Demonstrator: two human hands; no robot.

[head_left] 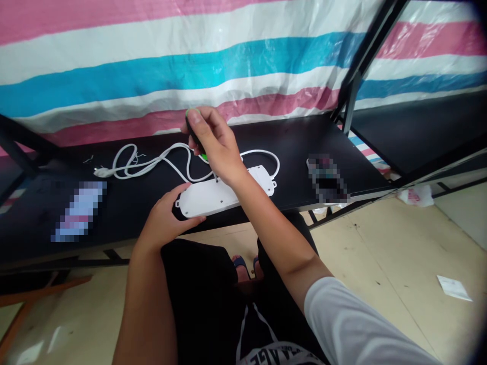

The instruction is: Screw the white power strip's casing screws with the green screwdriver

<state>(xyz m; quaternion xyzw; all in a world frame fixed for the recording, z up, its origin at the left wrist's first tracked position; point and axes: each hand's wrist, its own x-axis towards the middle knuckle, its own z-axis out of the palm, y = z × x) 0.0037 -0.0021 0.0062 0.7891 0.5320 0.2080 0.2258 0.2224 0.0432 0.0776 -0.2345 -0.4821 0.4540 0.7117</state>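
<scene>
A white power strip (209, 196) lies with its screw-holed back facing up, along the front part of the black tabletop. My left hand (163, 215) grips its left end, thumb along the near edge and fingers at the far side. Above the strip, my right hand (217, 136) is closed around the black and green handle of a screwdriver (193, 133). A short piece of metal shaft shows below the hand, reaching down to the strip's back; my wrist and forearm hide part of the strip. The strip's white cord (167, 152) loops behind it to a plug (102, 172).
A blurred-out flat item (81, 210) lies on the left of the black tabletop (297, 137); another blurred item (327, 177) lies on the right. Striped plastic sheeting (182, 61) hangs behind. A black metal frame post (348, 111) stands at the right.
</scene>
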